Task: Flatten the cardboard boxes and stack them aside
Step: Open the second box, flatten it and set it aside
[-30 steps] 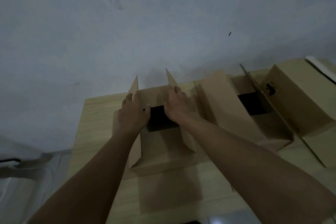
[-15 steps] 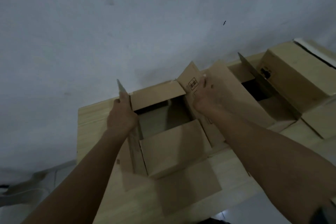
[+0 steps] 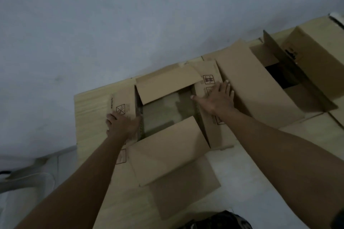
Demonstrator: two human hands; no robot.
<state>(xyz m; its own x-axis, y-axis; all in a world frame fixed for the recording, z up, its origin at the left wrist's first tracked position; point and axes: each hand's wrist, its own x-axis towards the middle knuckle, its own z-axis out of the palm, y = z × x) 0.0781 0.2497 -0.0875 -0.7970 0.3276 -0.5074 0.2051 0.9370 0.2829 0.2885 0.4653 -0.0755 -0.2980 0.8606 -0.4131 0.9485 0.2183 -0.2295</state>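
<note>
A plain grey-blue wall [image 3: 115,24] fills the view from nine to two o'clock (dimly lit), above a light wooden table [image 3: 89,106]; at eight o'clock, possibly a pale chair [image 3: 28,182].

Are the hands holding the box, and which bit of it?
Not gripped. The left hand presses the open box's left flap down; the right hand presses its right flap, fingers spread.

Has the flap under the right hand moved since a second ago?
Yes. The right flap stood upright by the box's opening; the right hand now presses it outward, nearly flat against the neighbouring box, which stayed put.
</note>
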